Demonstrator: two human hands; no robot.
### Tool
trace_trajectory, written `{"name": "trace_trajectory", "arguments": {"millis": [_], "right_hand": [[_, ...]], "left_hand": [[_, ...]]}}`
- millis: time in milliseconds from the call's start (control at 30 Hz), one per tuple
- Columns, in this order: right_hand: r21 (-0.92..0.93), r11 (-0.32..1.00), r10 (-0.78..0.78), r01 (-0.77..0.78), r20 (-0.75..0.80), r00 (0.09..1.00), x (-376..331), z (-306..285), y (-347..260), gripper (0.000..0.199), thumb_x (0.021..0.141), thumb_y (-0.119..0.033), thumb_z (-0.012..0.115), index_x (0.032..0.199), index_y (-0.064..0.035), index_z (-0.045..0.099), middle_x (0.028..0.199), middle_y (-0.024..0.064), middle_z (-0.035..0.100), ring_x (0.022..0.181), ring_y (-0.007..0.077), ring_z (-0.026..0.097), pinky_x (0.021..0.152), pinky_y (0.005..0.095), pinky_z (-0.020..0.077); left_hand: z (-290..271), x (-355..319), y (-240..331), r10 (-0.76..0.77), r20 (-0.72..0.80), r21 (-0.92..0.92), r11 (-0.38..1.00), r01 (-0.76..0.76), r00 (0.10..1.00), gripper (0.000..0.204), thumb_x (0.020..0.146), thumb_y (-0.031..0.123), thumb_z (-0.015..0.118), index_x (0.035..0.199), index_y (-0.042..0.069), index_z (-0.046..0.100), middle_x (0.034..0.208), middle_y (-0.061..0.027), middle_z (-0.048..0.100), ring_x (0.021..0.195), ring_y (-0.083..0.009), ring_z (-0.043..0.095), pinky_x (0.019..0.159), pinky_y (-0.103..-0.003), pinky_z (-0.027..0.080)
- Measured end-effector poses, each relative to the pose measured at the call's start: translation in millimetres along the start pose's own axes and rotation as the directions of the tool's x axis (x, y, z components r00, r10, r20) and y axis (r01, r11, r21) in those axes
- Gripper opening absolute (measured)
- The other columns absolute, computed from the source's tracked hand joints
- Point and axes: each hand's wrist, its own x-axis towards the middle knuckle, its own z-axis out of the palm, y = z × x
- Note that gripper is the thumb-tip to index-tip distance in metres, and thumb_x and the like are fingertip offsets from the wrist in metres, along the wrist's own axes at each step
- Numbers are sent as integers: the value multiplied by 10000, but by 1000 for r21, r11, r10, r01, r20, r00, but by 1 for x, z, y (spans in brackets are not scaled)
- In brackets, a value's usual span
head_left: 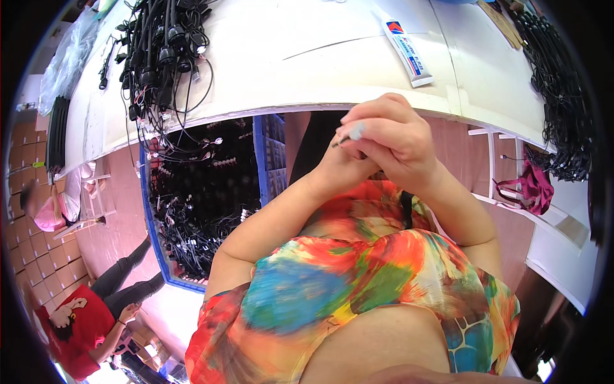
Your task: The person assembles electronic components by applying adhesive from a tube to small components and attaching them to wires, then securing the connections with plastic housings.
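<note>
My two hands are brought together in front of my chest, just off the table's near edge. My right hand [406, 142] is closed, its thumb and fingers pinched around a small thin piece with a pale grey lump [356, 132] and a dark tip. What exactly this piece is cannot be made out. Beneath it my left hand [342, 168] is closed too, mostly covered by the right, and its grip is hidden. Beyond my hands a white, blue and red squeeze tube [409, 56] lies on the white table [268, 80].
A pile of black cables with sockets [163, 54] hangs over the table's edge at left. Below stands a blue-rimmed crate [153, 237] of black wiring. More black cables [566, 102] and a maroon bag [534, 187] are at right. Another person in red [80, 326] stands at lower left.
</note>
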Motion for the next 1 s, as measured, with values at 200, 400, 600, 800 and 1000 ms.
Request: {"name": "trace_trajectory", "arguments": {"millis": [200,400,600,800,1000], "right_hand": [[94,964,251,-248,-20,968,-3,1,10,100,778,-117,587,829,-48,638,715,87,625,667,238,595,637,300,443],[-10,994,107,-107,224,969,5,-2,7,86,755,-110,581,733,-27,590,664,99,587,636,271,570,605,347,448],[-53,994,110,-99,257,960,2,-8,6,91,755,-106,577,729,-19,575,649,106,571,626,283,560,598,361,444],[-44,980,201,-196,236,951,-10,-22,6,92,742,-82,600,813,-25,591,738,108,598,679,273,576,613,340,460],[-49,973,232,-227,231,945,-14,-29,5,114,739,-67,609,850,-44,603,782,99,598,708,264,578,627,325,465]], "left_hand": [[-40,-11,15,-249,50,537,823,184,967,422,679,46,691,1059,-4,512,1021,-74,541,907,-164,546,749,-265,456],[-57,12,71,-356,-211,347,844,410,911,198,807,176,584,867,-13,589,681,-47,575,615,-106,498,575,-230,408],[-67,16,63,-388,-83,338,856,392,918,216,803,197,595,795,-19,605,643,-14,574,573,-57,470,515,-215,381],[-62,9,62,-563,42,-18,826,564,826,134,788,118,613,858,6,633,754,1,608,663,-28,493,579,-162,370],[-60,5,60,-612,38,32,791,611,790,139,754,120,648,839,11,634,746,-4,613,657,-34,507,576,-163,369]]}}
